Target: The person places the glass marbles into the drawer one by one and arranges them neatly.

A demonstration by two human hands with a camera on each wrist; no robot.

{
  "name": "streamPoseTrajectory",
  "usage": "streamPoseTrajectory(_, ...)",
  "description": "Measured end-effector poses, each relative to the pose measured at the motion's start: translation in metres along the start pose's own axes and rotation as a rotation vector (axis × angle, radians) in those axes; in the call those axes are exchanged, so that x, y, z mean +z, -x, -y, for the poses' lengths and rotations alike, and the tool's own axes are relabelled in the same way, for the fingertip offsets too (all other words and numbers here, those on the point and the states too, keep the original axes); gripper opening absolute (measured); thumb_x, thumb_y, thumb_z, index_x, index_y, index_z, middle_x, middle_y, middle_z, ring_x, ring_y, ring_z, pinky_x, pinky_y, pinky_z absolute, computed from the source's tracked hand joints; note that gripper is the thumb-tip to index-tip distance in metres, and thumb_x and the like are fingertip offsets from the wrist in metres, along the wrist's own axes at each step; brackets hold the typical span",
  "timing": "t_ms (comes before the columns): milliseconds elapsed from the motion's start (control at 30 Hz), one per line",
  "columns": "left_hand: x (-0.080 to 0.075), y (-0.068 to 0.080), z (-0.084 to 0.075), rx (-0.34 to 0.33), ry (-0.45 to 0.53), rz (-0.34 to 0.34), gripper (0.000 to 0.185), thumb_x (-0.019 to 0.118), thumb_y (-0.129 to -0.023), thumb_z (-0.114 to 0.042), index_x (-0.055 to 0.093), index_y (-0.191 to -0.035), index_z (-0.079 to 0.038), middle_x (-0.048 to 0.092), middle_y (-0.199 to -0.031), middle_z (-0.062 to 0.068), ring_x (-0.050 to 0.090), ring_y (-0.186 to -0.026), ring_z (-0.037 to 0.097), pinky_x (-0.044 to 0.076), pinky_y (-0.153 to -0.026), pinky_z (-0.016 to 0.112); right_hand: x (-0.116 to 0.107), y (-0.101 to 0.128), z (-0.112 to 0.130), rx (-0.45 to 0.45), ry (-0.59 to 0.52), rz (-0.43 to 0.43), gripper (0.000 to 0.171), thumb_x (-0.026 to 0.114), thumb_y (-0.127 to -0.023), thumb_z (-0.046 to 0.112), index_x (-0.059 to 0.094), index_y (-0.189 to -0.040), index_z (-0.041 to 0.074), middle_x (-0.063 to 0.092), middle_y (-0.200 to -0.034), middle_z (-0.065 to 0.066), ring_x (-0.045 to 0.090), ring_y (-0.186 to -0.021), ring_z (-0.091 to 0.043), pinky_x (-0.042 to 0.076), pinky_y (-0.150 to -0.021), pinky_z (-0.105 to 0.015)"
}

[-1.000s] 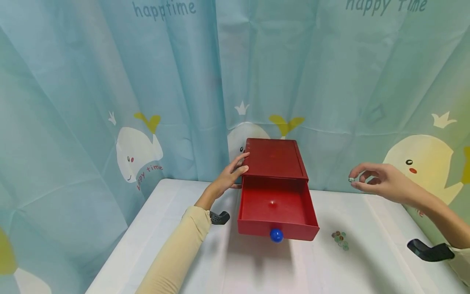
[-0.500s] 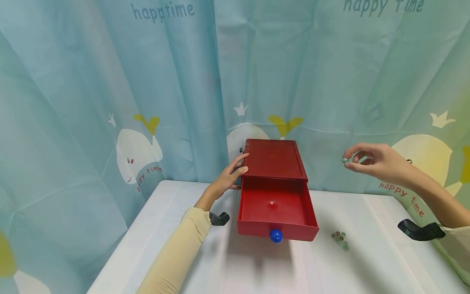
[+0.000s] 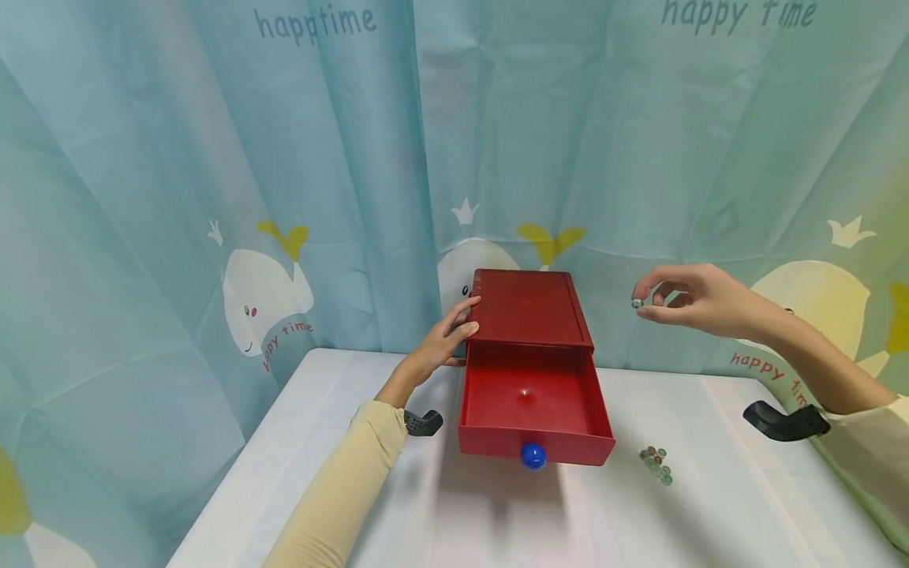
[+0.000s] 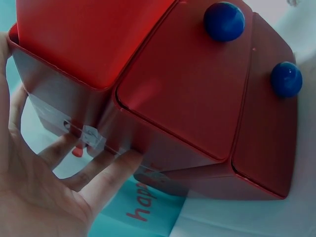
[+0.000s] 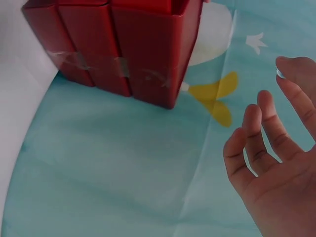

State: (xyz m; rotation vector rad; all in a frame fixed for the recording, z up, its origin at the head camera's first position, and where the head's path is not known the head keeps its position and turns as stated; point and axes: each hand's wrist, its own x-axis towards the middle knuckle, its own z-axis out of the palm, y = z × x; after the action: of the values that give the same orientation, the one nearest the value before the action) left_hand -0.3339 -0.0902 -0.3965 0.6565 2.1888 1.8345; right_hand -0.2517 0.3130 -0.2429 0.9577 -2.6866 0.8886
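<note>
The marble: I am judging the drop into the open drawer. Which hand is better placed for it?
Probably the right hand: it pinches the marble in the air beside the open drawer. The left hand rests flat against the red box, holding nothing.

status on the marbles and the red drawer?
Done: top drawer pulled open; it looks empty. In hand: right hand pinches one marble in the air, right of the box; left hand rests on the box's side. Left: the marble pile on the table.

left hand (image 4: 37, 190) touches red drawer box (image 4: 163, 84); two blue knobs (image 4: 224, 21)
</note>
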Motion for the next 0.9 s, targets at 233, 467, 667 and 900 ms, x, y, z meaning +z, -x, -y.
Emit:
streamPoseTrajectory(233,0.001,0.0,0.0,-0.001,0.003,-0.006,0.06,0.055,-0.1,-0.045,0.035,-0.157,-0.046,0.038,-0.159,0.007,0.046,-0.139,0.033,0.053,-0.095,0.06,0.004,-0.023,0.019,-0.027,-0.02,0.092,0.018,0.078,-0.091,0.01,0.071,-0.106,0.017,0.068,-0.091,0.002,0.064,-0.08,-0.016,0.055,-0.068,-0.025)
streamPoseTrajectory(467,0.001,-0.001,0.0,-0.004,0.01,-0.008,0.06,0.055,-0.101,-0.044,0.035,-0.157,-0.045,0.038,-0.159,0.007,0.045,-0.139,0.033,0.053,-0.095,0.061,0.012,-0.045,0.035,-0.061,-0.05,0.183,0.014,0.077,-0.094,0.015,0.07,-0.106,0.017,0.067,-0.096,0.0,0.065,-0.083,-0.018,0.058,-0.071,-0.029)
streamPoseTrajectory(667,0.002,-0.001,0.001,-0.007,0.007,-0.003,0.061,0.055,-0.1,-0.046,0.034,-0.157,-0.045,0.035,-0.161,0.007,0.044,-0.14,0.033,0.053,-0.095,0.061,0.022,-0.063,0.045,-0.105,-0.081,0.251,0.013,0.075,-0.094,0.014,0.07,-0.106,0.015,0.068,-0.097,0.001,0.066,-0.085,-0.021,0.06,-0.073,-0.031)
streamPoseTrajectory(900,0.001,-0.001,-0.001,-0.01,0.001,-0.006,0.06,0.054,-0.101,-0.044,0.033,-0.158,-0.046,0.035,-0.161,0.007,0.043,-0.141,0.033,0.052,-0.096,0.062,0.041,-0.084,0.055,-0.127,-0.085,0.292,0.013,0.077,-0.093,0.015,0.071,-0.104,0.018,0.068,-0.09,0.0,0.065,-0.081,-0.022,0.058,-0.071,-0.033)
